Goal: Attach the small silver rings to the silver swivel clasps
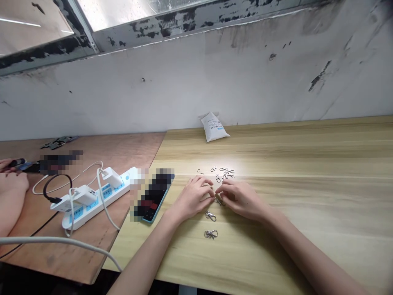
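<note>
Both hands meet over the light wooden table at a small silver clasp. My left hand has its fingers curled, with thumb and fingertips at the clasp's left end. From the other side, my right hand pinches at the clasp; its fingertips are partly hidden. Nearer to me lie two more silver clasps with rings, one just below the hands and another under it. Beyond the fingers is a loose pile of silver clasps, with a single clasp and a small ring to its left.
A phone lies left of my left forearm. Further left, a white power strip with chargers and cables rests on a reddish table. A white packet is by the wall. Another person's arm shows at the far left.
</note>
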`<state>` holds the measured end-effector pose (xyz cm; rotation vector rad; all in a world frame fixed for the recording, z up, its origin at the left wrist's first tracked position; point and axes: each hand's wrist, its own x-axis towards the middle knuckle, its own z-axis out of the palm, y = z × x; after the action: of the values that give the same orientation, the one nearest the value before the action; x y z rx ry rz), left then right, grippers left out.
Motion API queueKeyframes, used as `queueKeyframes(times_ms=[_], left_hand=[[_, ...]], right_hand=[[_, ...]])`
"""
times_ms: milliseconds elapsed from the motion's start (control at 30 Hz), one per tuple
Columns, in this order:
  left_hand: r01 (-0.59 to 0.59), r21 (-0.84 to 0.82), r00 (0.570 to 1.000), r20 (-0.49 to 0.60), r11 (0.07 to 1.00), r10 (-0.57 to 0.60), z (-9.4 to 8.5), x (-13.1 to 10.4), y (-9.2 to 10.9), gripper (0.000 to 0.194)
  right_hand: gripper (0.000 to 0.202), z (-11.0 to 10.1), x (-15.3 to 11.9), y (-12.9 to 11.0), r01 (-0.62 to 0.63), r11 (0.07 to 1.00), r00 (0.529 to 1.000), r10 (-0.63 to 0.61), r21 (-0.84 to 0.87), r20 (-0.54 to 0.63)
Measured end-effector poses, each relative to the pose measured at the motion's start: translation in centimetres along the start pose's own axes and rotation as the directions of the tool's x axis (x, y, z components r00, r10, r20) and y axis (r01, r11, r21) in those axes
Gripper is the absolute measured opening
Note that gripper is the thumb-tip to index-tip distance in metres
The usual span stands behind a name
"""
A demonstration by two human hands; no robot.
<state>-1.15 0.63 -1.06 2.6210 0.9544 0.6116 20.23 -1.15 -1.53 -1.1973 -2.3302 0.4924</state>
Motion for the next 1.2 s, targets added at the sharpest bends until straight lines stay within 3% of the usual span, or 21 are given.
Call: queueKeyframes(times_ms=[300,700,867,1200], left_hand=[[-0.071,0.028,0.979,-0.191,0.997,0.075,-0.1,0.3,-0.1,0.008],[-0.030,-0.048,0.977,-0.212,0.998,0.019,-0.5,0.3,0.4,0.010],[-0.004,-0.067,0.976,-0.217,0.998,-0.011,-0.6,0.3,0.5,0.011],[0.026,-0.021,0.990,-0.140,0.999,-0.029,-0.8,0.2,0.4,0.010]], right_hand=[[0.022,-0.2,0.0,-0.5,-0.035,0.982,0.998,0.024,0.186,0.061],[0.021,0.6,0.3,-0.4,-0.107,0.907,0.990,0.135,0.407,-0.040],[0.018,0.9,0.4,-0.9,-0.082,0.925,0.987,0.129,0.372,-0.101],[0.011,1.4,0.3,-0.8,-0.044,0.989,0.993,0.059,0.141,-0.106]])
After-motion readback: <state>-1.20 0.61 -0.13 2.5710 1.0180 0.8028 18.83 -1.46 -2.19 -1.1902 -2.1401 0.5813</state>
